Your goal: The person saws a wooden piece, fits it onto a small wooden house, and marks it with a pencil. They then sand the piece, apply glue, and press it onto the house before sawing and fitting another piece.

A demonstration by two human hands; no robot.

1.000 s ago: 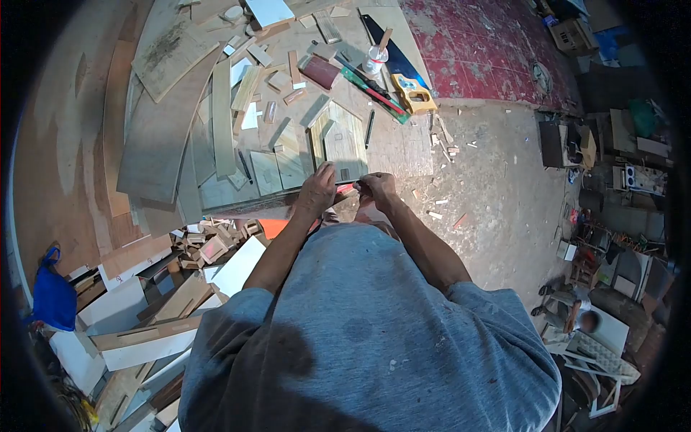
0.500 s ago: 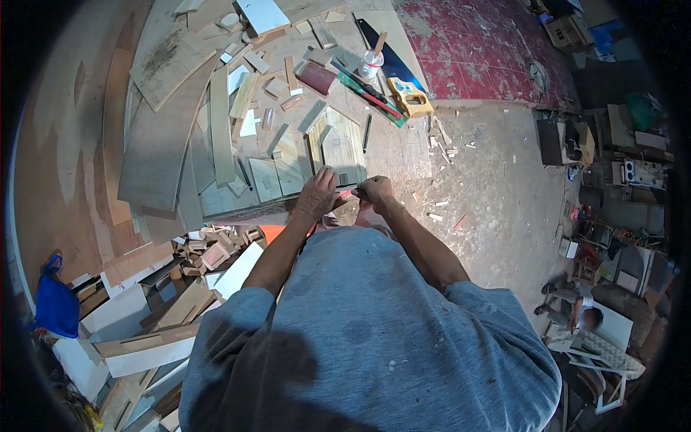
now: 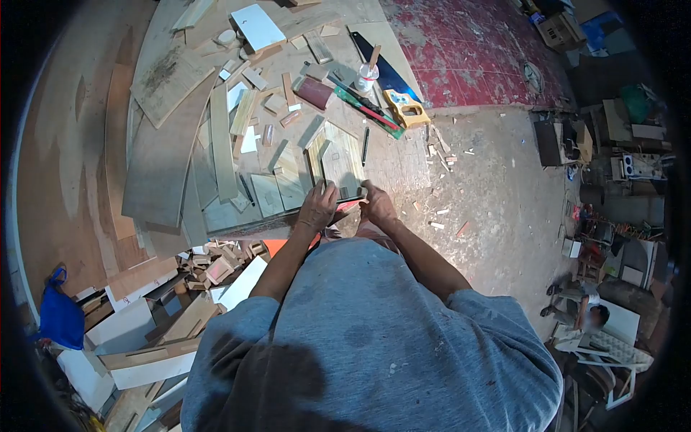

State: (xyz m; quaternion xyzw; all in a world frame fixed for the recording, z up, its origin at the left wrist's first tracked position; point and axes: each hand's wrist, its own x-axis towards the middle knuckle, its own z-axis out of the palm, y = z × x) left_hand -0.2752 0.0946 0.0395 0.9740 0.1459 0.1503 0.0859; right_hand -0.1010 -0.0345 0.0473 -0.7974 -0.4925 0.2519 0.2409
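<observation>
A pointed, house-shaped wooden panel [image 3: 347, 153] with raised strips along its left side lies at the near edge of the workbench. My left hand [image 3: 317, 207] is closed on its near left corner, fingers bent over the edge. At the near right corner, my right hand [image 3: 378, 205] grips the panel's edge between thumb and fingers; the fingers underneath are hidden. A small dark rectangle shows on the panel near its bottom edge. Just right of the panel lies a dark pencil-like stick [image 3: 366, 146]. Smaller wooden pieces [image 3: 288, 176] sit to its left.
Beyond the panel are a handsaw with a yellow handle [image 3: 407, 108], a white cup [image 3: 366, 76] holding a stick, and a sandpaper roll [image 3: 314, 93]. Boards [image 3: 162, 165] cover the bench's left. Offcuts [image 3: 216, 266] pile below. A person [image 3: 586, 309] sits at far right.
My right hand has turned and shifted slightly down, its fingers now pointing up along the panel's right corner. My left hand has moved slightly down. The whole view has shifted a little.
</observation>
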